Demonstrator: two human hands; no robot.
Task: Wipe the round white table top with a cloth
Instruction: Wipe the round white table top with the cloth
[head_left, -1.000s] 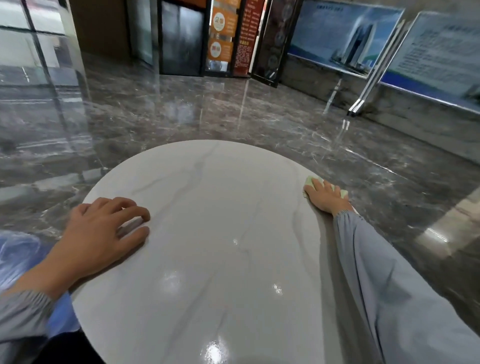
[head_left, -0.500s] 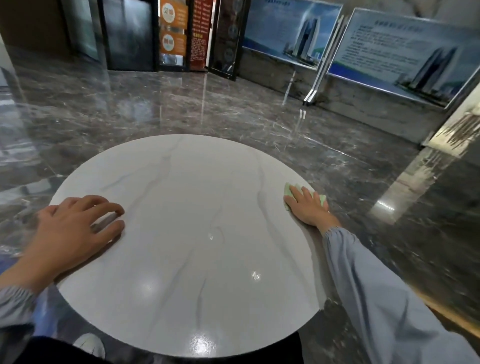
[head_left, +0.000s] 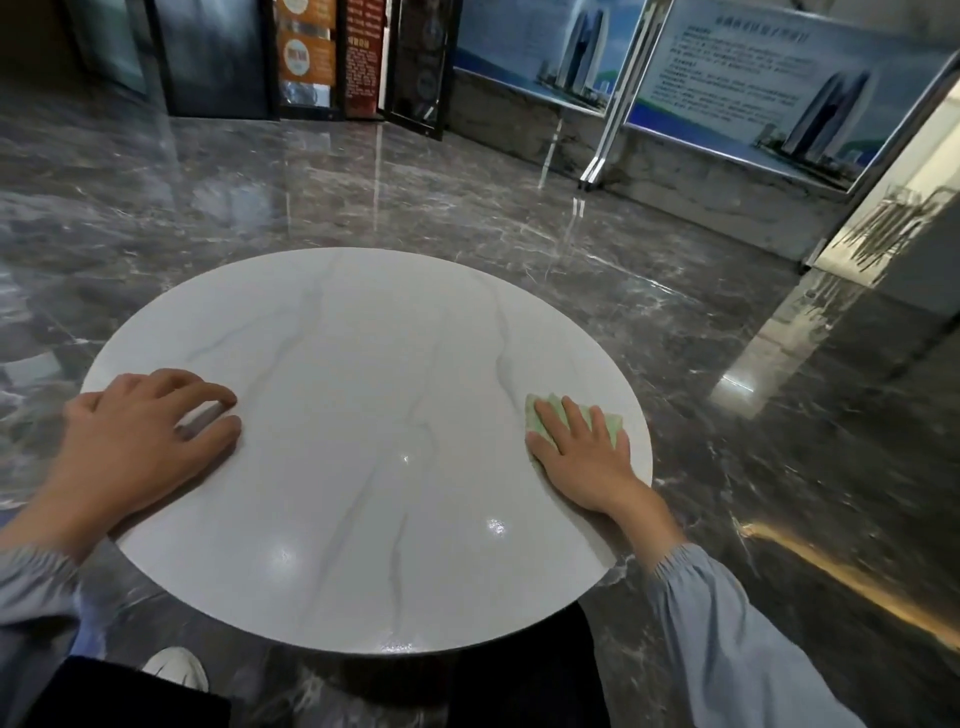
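Note:
The round white table top (head_left: 363, 426), glossy with grey veins, fills the middle of the view. A light green cloth (head_left: 540, 413) lies flat near its right edge. My right hand (head_left: 582, 457) presses down on the cloth with fingers spread, covering most of it. My left hand (head_left: 140, 447) rests palm down near the table's left edge, fingers slightly curled, holding nothing.
Dark polished marble floor (head_left: 519, 208) surrounds the table. Display boards on stands (head_left: 769, 88) line the far right wall, and dark doors with posters (head_left: 306, 52) stand at the back. My white shoe (head_left: 176, 667) shows below the table's near edge.
My right hand has slid the cloth along the right edge toward me. The view has shifted, so the whole table now shows. My left hand stays planted.

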